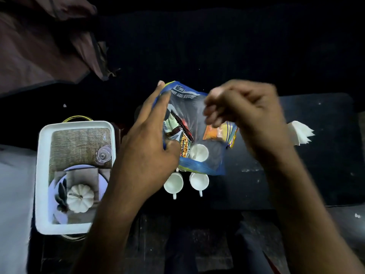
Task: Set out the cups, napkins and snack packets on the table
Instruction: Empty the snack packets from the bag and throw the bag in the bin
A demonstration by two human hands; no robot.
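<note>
The dark tabletop (296,175) carries white cups (173,182) near its front edge, a stack of white napkins (300,133) to the right, and a white tray (42,175) at its left end

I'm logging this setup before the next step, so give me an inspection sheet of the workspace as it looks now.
Surface: dark table, dimly lit, pale specks.
Job's things: clear blue-edged bag held above the table, snack packets inside; three white cups below it, one seen through the bag; white napkins at right.
Clutter: white tray at left with a printed picture.
Grippers: left hand grips the bag's edge; right hand at its other side, blurred.
Cables: nothing seen.
Surroundings: brownish cloth upper left; the rest too dark.
</note>
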